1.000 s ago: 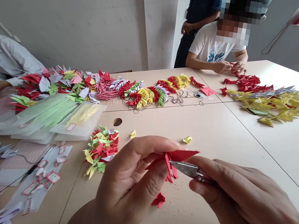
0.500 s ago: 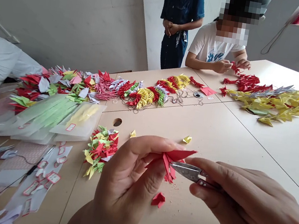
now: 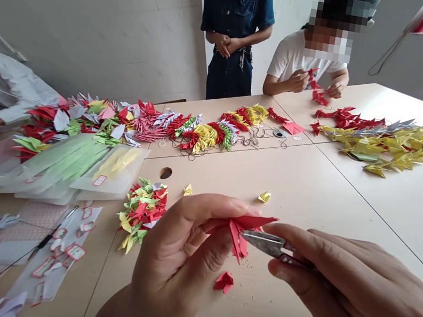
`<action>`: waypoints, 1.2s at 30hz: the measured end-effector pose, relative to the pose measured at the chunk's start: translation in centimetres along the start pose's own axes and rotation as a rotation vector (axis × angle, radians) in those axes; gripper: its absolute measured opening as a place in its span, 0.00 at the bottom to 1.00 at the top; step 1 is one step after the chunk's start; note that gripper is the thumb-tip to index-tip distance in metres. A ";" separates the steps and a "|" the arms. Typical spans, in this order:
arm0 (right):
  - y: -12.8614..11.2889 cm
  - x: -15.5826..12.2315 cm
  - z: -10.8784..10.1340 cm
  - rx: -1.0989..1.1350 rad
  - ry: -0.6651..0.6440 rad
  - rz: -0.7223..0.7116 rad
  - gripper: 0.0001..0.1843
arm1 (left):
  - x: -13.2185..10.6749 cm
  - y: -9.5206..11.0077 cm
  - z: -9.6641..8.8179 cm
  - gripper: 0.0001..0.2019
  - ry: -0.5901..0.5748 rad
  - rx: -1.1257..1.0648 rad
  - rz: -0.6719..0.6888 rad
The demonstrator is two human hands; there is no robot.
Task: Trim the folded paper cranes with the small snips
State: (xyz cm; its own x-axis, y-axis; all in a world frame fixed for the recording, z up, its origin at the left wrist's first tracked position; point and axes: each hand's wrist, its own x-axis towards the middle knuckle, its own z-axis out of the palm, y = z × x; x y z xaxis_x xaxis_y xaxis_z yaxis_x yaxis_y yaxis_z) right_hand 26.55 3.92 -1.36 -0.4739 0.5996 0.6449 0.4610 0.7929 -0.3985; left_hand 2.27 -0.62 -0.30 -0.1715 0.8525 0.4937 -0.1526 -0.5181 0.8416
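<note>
Between the thumb and fingers of my left hand (image 3: pixel 182 262) is a folded red paper crane (image 3: pixel 242 228), its pointed parts sticking out to the right. My right hand (image 3: pixel 359 291) grips a pair of small metal thread snips (image 3: pixel 266 242), whose blade tips touch the crane's folds. The snips' handles are mostly hidden in my palm. Below the crane, a small red folded paper piece (image 3: pixel 224 282) lies on the table among tiny paper crumbs. Two yellow folded pieces lie beyond my hands, one of them a yellow paper piece (image 3: pixel 264 196).
A pile of coloured folded paper (image 3: pixel 144 209) lies left of my hand. Plastic bags (image 3: pixel 73 162) of folded strips and strung cranes (image 3: pixel 207 133) lie farther back. Yellow crane strings (image 3: pixel 391 148) are at right. A co-worker in white (image 3: pixel 309 61) sits opposite; another person (image 3: pixel 236 33) stands behind.
My hands and the snips stay almost in place, the crane tilting slightly. The seated co-worker lifts a red paper string. The standing person has shifted left, and the person at far left has moved an arm.
</note>
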 end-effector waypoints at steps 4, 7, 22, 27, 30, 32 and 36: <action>0.0 -0.2 0.0 -0.006 0.007 -0.010 0.21 | -0.1 -0.1 0.0 0.22 -0.057 -0.009 -0.004; -0.1 0.0 0.0 -0.010 0.010 -0.023 0.23 | -0.1 -0.4 0.1 0.22 -0.036 -0.026 0.010; -0.3 0.5 0.0 -0.066 0.008 -0.094 0.15 | -0.1 -0.9 0.2 0.23 -0.031 -0.022 0.069; -0.6 1.0 -0.1 -0.119 0.008 -0.118 0.15 | 0.1 -0.8 0.4 0.22 -0.028 -0.058 0.039; -0.9 1.3 0.0 -0.126 0.013 -0.117 0.13 | 0.1 -0.6 0.5 0.20 -0.003 -0.040 0.037; -0.9 1.1 0.1 -0.127 0.016 -0.105 0.13 | 0.0 -0.6 0.5 0.20 0.002 -0.044 0.040; -0.6 -0.1 0.4 -0.078 -0.002 -0.057 0.17 | -0.2 -0.7 0.5 0.21 -0.001 -0.042 0.046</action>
State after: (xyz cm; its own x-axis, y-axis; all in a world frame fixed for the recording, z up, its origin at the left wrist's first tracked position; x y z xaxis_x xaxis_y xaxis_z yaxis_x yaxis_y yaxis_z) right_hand 25.98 3.44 -1.43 -0.5027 0.5538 0.6637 0.4902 0.8151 -0.3088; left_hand 2.87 -0.38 -0.83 -0.1784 0.8281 0.5315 -0.1853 -0.5588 0.8084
